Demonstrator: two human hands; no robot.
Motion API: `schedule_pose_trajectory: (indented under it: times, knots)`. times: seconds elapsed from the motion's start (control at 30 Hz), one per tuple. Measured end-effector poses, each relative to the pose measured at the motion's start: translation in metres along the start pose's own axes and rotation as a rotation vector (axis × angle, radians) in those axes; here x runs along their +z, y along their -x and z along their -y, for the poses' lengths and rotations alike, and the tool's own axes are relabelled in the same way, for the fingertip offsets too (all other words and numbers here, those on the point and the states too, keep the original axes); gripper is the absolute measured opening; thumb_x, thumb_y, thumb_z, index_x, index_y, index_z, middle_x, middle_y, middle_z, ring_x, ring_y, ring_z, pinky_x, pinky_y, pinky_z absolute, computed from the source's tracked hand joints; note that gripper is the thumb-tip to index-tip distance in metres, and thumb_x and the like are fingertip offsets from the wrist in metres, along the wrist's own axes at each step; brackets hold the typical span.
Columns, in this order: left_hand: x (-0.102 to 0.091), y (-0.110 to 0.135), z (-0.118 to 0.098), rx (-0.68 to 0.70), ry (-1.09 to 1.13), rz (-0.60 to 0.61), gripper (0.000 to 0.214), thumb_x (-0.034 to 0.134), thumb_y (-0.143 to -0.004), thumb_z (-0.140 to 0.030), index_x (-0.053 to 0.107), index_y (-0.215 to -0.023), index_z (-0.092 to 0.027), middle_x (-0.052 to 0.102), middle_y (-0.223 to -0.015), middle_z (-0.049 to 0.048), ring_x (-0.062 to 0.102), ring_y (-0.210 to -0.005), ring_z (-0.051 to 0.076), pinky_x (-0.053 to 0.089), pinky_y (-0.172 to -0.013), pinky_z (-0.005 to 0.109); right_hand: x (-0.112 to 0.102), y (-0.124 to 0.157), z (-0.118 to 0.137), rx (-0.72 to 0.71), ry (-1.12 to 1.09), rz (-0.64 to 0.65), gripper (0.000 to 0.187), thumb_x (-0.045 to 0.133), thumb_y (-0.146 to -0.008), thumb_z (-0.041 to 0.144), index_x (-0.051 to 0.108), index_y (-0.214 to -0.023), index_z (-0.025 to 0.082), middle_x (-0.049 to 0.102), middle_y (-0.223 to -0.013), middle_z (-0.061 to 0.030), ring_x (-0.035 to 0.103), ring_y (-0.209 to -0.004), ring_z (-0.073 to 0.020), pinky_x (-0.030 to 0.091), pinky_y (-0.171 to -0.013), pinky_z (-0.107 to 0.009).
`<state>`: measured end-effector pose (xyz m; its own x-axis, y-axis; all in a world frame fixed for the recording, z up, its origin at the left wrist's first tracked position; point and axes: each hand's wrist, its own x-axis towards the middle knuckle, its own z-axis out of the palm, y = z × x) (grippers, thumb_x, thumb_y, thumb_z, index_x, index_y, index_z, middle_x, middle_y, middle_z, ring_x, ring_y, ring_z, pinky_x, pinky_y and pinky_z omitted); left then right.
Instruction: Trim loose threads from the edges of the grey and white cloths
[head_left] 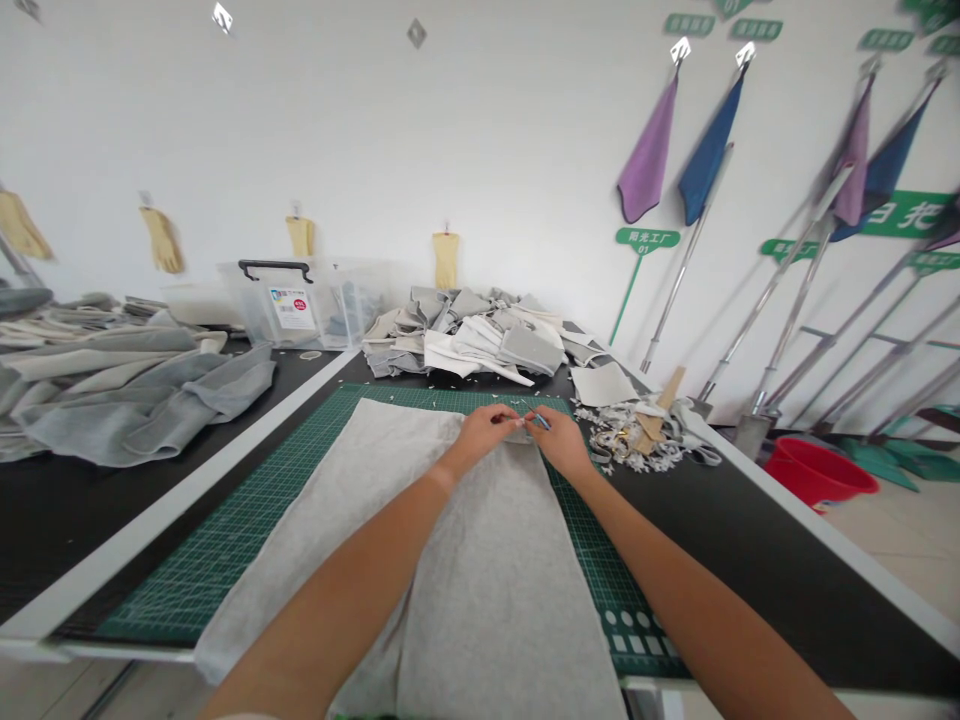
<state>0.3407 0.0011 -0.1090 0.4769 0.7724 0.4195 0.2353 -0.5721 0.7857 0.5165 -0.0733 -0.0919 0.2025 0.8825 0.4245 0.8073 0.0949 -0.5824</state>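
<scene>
A large light-grey cloth [495, 580] lies over the green cutting mat [225, 530], and its near edge hangs past the table's front. At the cloth's far edge, my left hand [486, 432] pinches the fabric between thumb and fingers. Close beside it on the right, my right hand [556, 436] is closed round a small blue-handled tool [539, 420] with a thin dark tip. The tip points toward the left fingertips; the tool's exact kind is too small to make out.
Grey and white cloth pieces [480, 335] are heaped behind the mat. Scraps and clippings [641, 435] lie to the right. A clear plastic box [274, 310] and larger folded cloths [142, 390] stand left. A red bucket [817, 470] sits on the floor at right.
</scene>
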Motion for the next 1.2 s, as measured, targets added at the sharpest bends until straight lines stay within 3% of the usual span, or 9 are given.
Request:
schedule_pose_trajectory:
  times: [0.17, 0.27, 0.43, 0.53, 0.67, 0.83, 1.07, 1.2]
  knots:
    - [0.002, 0.000, 0.003, 0.022, 0.121, -0.073, 0.016, 0.070, -0.083, -0.031, 0.070, -0.092, -0.017, 0.072, -0.089, 0.0030, 0.065, -0.085, 0.016, 0.050, -0.082, 0.026, 0.000, -0.001, -0.003, 0.002, 0.010, -0.014, 0.024, 0.059, -0.086, 0.043, 0.073, -0.089, 0.024, 0.066, -0.073, -0.0004, 0.056, -0.068, -0.0170, 0.033, -0.060, -0.025]
    - [0.005, -0.002, 0.005, 0.013, 0.152, -0.083, 0.012, 0.070, -0.082, -0.026, 0.068, -0.089, -0.016, 0.071, -0.088, 0.0034, 0.065, -0.084, 0.015, 0.050, -0.081, 0.026, 0.000, -0.002, -0.004, 0.000, 0.017, -0.024, 0.024, 0.059, -0.086, 0.043, 0.074, -0.089, 0.024, 0.067, -0.075, -0.0012, 0.056, -0.069, -0.0174, 0.032, -0.060, -0.025]
    - [0.005, -0.004, 0.007, -0.029, 0.044, -0.120, 0.018, 0.073, -0.079, -0.029, 0.073, -0.092, -0.017, 0.068, -0.080, 0.0016, 0.060, -0.074, 0.014, 0.047, -0.073, 0.024, 0.000, -0.002, -0.004, -0.014, 0.018, -0.020, 0.022, 0.059, -0.086, 0.041, 0.074, -0.087, 0.024, 0.068, -0.077, -0.0015, 0.056, -0.070, -0.0171, 0.033, -0.061, -0.025]
    - [0.004, -0.003, 0.007, -0.020, -0.016, -0.082, 0.023, 0.073, -0.080, -0.034, 0.077, -0.097, -0.019, 0.070, -0.082, 0.0027, 0.060, -0.073, 0.015, 0.047, -0.071, 0.025, 0.000, -0.003, -0.005, -0.017, 0.023, -0.018, 0.022, 0.059, -0.085, 0.039, 0.074, -0.087, 0.024, 0.069, -0.078, -0.0016, 0.056, -0.070, -0.0170, 0.032, -0.061, -0.025]
    - [0.001, -0.001, 0.005, 0.023, 0.070, -0.026, 0.024, 0.068, -0.085, -0.040, 0.079, -0.094, -0.019, 0.076, -0.093, 0.0047, 0.066, -0.085, 0.019, 0.050, -0.080, 0.027, 0.000, -0.004, -0.010, 0.003, 0.034, -0.023, 0.022, 0.059, -0.085, 0.039, 0.073, -0.087, 0.023, 0.069, -0.079, -0.0015, 0.055, -0.069, -0.0167, 0.031, -0.060, -0.025]
    - [0.001, -0.001, 0.003, 0.012, 0.163, -0.066, 0.019, 0.065, -0.087, -0.030, 0.077, -0.094, -0.018, 0.076, -0.094, 0.0052, 0.068, -0.089, 0.019, 0.051, -0.083, 0.027, 0.000, -0.006, -0.015, 0.024, 0.024, -0.021, 0.021, 0.060, -0.085, 0.040, 0.073, -0.086, 0.023, 0.068, -0.078, -0.0015, 0.055, -0.069, -0.0166, 0.032, -0.061, -0.025]
    - [0.001, 0.001, 0.000, -0.004, 0.027, -0.117, 0.013, 0.068, -0.084, -0.028, 0.074, -0.090, -0.018, 0.074, -0.087, 0.0042, 0.065, -0.079, 0.017, 0.049, -0.075, 0.027, 0.002, -0.007, -0.016, 0.026, 0.032, -0.017, 0.023, 0.061, -0.085, 0.042, 0.074, -0.086, 0.023, 0.067, -0.077, -0.0017, 0.055, -0.070, -0.0169, 0.032, -0.061, -0.025]
    - [0.001, 0.003, 0.000, 0.056, -0.045, -0.115, 0.010, 0.065, -0.085, -0.020, 0.073, -0.090, -0.020, 0.074, -0.091, 0.0030, 0.066, -0.086, 0.017, 0.050, -0.085, 0.028, 0.002, -0.006, -0.016, 0.028, 0.031, -0.022, 0.023, 0.060, -0.085, 0.042, 0.073, -0.086, 0.023, 0.068, -0.077, -0.0015, 0.054, -0.069, -0.0164, 0.032, -0.061, -0.025]
